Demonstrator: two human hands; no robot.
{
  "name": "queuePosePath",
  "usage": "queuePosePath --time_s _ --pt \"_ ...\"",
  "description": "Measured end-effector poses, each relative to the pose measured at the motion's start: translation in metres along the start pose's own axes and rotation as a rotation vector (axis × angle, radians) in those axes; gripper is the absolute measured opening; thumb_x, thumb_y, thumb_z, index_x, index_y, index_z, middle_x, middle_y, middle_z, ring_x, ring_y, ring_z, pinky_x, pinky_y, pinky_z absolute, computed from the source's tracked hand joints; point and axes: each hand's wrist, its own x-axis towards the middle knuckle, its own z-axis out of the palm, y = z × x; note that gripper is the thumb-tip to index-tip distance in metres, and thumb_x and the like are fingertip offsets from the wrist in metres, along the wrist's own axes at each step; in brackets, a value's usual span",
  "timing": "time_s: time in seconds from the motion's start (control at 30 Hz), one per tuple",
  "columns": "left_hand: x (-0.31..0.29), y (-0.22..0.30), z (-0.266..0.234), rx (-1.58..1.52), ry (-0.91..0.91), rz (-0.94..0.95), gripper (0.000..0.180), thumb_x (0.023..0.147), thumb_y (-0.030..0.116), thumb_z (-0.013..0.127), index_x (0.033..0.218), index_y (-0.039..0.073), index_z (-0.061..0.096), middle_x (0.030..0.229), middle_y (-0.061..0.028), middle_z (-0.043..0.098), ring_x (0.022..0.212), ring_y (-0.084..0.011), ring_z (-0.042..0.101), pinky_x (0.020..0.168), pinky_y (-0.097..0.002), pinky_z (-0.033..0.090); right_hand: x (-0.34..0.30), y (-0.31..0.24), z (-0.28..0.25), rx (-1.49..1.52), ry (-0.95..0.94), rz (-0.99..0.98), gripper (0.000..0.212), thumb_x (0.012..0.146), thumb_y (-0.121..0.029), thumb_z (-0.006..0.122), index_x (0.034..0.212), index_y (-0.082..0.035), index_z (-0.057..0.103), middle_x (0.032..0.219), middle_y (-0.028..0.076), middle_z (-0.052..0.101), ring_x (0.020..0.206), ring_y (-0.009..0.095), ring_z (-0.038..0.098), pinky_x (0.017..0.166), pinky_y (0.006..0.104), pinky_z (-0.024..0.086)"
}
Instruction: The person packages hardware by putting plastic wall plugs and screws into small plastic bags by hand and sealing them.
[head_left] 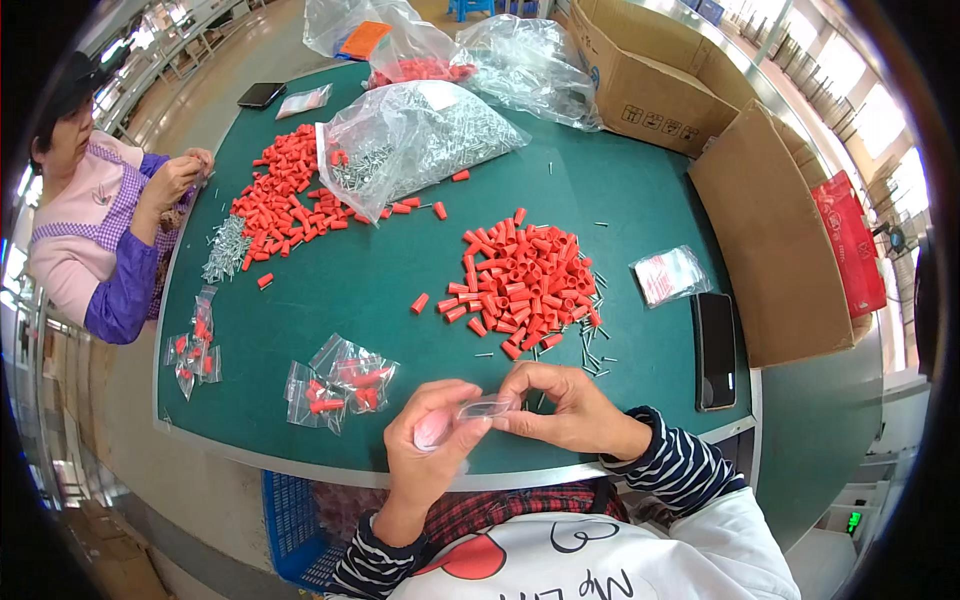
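My left hand [432,432] is closed around a pinkish-white wad [432,428], perhaps folded small bags. Between its thumb and fingers it also pinches a small clear plastic bag [484,409]. My right hand [560,405] pinches the other side of that bag, whose mouth seems spread apart. Just beyond my hands lies a heap of red hollow tapered plastic caps [525,280], with loose screws [592,358] along its right side. Filled clear bags [345,382] with red caps inside lie left of my left hand.
A co-worker [110,210] handles something small at the left, near another cap heap [290,190] and screws [228,248]. Behind stands a large bag of screws [420,140]. Cardboard boxes [770,240], a phone [713,350] and a packet of small bags [668,277] lie right.
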Motion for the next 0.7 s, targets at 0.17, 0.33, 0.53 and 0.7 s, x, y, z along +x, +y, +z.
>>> queuePosePath --time_s 0.17,0.33,0.53,0.7 --pt "0.0 -0.001 0.001 0.009 -0.019 0.031 0.015 0.086 -0.006 0.07 0.1 -0.004 0.068 0.101 -0.0115 0.065 0.084 -0.0122 0.059 0.074 -0.0243 0.049 0.002 -0.006 0.001 -0.149 0.139 -0.204 0.013 0.088 -0.009 0.072 0.098 -0.003 0.067 0.088 0.003 0.064 0.084 0.012 0.059 0.076 0.0268 0.047" --pt "0.0 0.005 0.005 -0.002 -0.003 -0.032 0.009 0.087 -0.005 0.069 0.096 -0.004 0.067 0.099 -0.011 0.065 0.083 -0.0119 0.059 0.073 -0.0239 0.049 0.0 -0.008 0.001 -0.076 0.156 -0.17 0.011 0.089 -0.012 0.072 0.093 -0.003 0.068 0.088 0.003 0.065 0.082 0.012 0.059 0.074 0.0271 0.047" --pt "0.0 0.006 0.007 0.063 0.075 -0.02 0.008 0.086 0.0 0.072 0.09 -0.003 0.067 0.095 -0.01 0.065 0.083 -0.0122 0.059 0.072 -0.0244 0.048 -0.002 -0.007 0.001 -0.154 0.177 -0.123 0.011 0.092 -0.014 0.069 0.092 -0.003 0.067 0.086 0.005 0.066 0.08 0.015 0.059 0.074 0.0287 0.047" --pt "-0.003 0.005 0.006 0.188 0.064 0.076 0.01 0.085 0.0 0.073 0.092 -0.004 0.067 0.094 -0.009 0.063 0.084 -0.0132 0.059 0.073 -0.025 0.049 -0.001 -0.011 0.003 -0.227 0.185 -0.183 0.009 0.092 -0.012 0.067 0.09 -0.004 0.066 0.084 0.006 0.066 0.079 0.018 0.06 0.075 0.0314 0.047"
